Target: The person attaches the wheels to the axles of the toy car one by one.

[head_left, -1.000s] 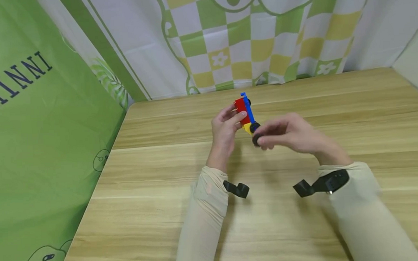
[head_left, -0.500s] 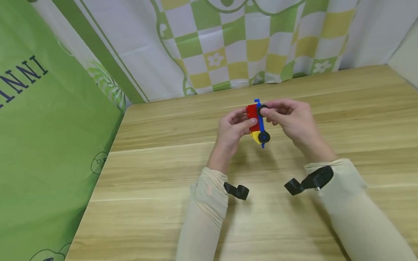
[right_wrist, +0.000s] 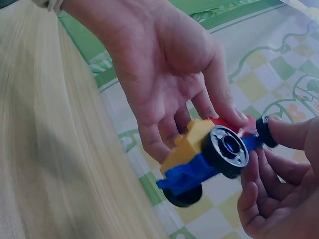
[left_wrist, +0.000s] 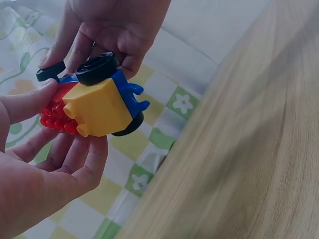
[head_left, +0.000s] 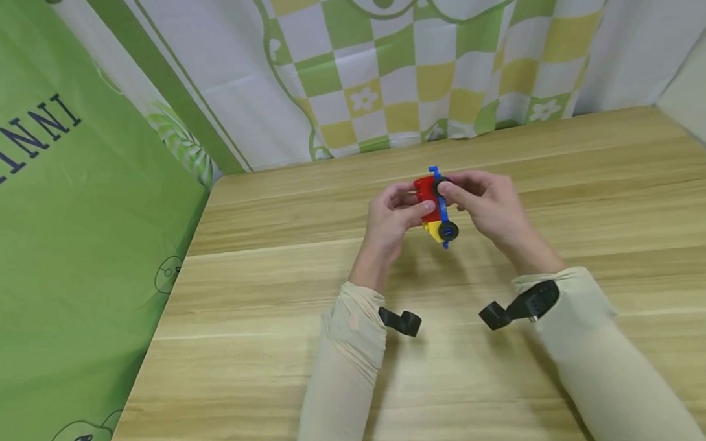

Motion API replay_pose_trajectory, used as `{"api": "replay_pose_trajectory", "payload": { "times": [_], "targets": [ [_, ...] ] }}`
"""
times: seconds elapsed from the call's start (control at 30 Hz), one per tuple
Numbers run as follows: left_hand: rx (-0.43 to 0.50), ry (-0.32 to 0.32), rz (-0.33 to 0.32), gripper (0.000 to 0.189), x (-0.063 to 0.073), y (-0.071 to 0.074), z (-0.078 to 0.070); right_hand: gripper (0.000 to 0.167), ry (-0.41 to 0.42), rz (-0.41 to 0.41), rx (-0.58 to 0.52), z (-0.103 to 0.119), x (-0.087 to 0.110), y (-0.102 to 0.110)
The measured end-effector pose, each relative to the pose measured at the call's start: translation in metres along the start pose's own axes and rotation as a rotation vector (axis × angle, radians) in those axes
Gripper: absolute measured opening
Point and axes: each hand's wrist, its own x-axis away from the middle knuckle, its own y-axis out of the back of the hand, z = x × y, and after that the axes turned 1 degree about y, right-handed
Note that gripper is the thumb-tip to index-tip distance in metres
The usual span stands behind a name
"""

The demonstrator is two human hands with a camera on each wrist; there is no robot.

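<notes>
Both hands hold a toy car (left_wrist: 102, 109) built of blocks above the table. It has a blue base (right_wrist: 187, 174), a yellow sloped block (head_left: 434, 230) and red studded blocks (head_left: 426, 190). My left hand (head_left: 386, 222) grips the red part, thumb on one side and fingers on the other. My right hand (head_left: 489, 199) pinches a black wheel (right_wrist: 266, 131) at the far end of the base between thumb and fingers. Another black wheel (head_left: 448, 231) sits on the base at the near end, beside the yellow block. One more wheel (right_wrist: 183, 195) shows on the opposite side.
A wood-grain table (head_left: 264, 353) lies under the hands. Behind it hangs a green, white and yellow checked curtain (head_left: 397, 70), and a green cloth (head_left: 56, 257) hangs at the left. Black camera mounts (head_left: 406, 323) are strapped on both wrists.
The right hand brought a wheel from the car's near end to its far end, where it now presses it. The car turned more upright in view and shifted slightly right.
</notes>
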Motion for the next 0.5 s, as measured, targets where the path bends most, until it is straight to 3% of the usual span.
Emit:
{"api": "replay_pose_trajectory", "payload": {
  "times": [0.23, 0.5],
  "targets": [
    [-0.032, -0.009, 0.032, 0.038, 0.0009, -0.0027, -0.0008, 0.037, 0.009, -0.051, -0.023, -0.0005, 0.0002, 0.0],
    [-0.084, 0.0, 0.029, 0.035, 0.0023, -0.006, 0.0011, 0.036, -0.002, -0.046, -0.007, -0.0035, -0.0012, 0.0]
  ]
}}
